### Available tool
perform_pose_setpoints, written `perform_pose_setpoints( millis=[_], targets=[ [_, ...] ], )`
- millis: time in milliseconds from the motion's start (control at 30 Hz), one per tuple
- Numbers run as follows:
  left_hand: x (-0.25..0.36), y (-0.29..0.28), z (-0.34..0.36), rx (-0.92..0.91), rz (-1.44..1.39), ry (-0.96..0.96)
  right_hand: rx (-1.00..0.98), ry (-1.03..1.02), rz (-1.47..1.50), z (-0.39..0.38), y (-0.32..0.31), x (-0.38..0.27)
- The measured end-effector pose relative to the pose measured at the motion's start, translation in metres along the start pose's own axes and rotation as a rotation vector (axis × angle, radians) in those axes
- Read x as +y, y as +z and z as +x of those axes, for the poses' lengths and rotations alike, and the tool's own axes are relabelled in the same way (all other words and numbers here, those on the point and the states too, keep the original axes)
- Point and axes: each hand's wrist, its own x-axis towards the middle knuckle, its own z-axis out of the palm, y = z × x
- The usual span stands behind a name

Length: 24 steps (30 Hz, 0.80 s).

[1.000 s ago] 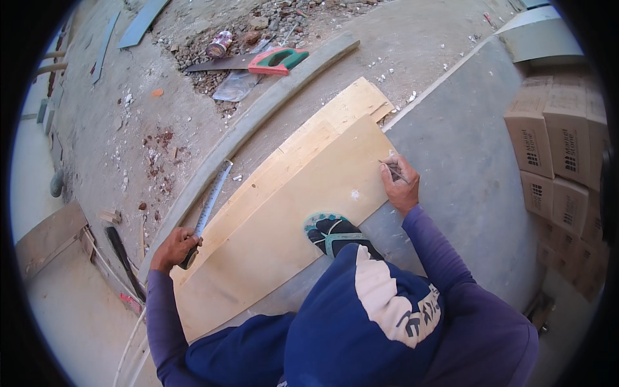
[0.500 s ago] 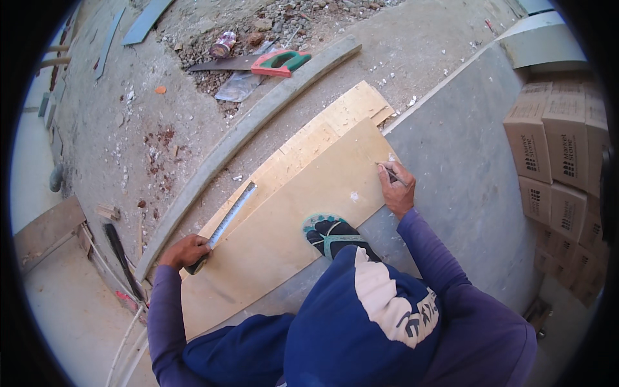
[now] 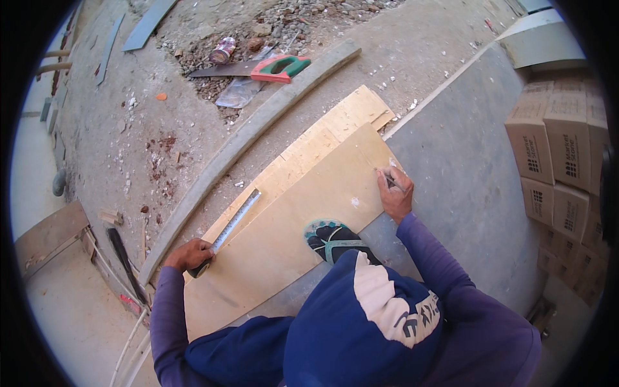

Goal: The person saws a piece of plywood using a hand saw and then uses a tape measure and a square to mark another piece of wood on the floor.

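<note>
My left hand [image 3: 189, 255] is closed around a dark tape measure [image 3: 200, 267] near the left end of a plywood sheet [image 3: 284, 232]. Its short metal blade [image 3: 236, 220] sticks out along the sheet's far edge, over another pale board [image 3: 316, 143] lying underneath. At the sheet's right end, my right hand [image 3: 396, 197] pinches a thin pencil [image 3: 389, 178], its tip at the wood surface; the fingers partly hide it. My foot in a green-strapped sandal [image 3: 335, 240] rests on the sheet's near edge, between the hands.
Beyond the boards runs a curved concrete curb [image 3: 251, 142]. A handsaw [image 3: 271, 68] with a red and green handle lies past it, beside a clear plastic bag [image 3: 238, 93] and a can [image 3: 222, 50] on gravel. Cardboard boxes [image 3: 548, 138] are stacked at the right.
The whole view has shifted slightly. The right-hand fingers and pencil have altered their angle a little at nearly the same spot; the left hand keeps its hold on the tape measure.
</note>
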Motion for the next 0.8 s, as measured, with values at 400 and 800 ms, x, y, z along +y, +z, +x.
perform_pose_setpoints(
  millis=[400, 800],
  targets=[
    [0.0, -0.001, -0.001, -0.023, 0.001, -0.019, 0.088, -0.014, 0.045, 0.002, 0.003, 0.003],
    [0.001, -0.002, 0.003, -0.026, 0.044, -0.06, 0.054, 0.003, 0.043, 0.001, 0.003, 0.005]
  ],
)
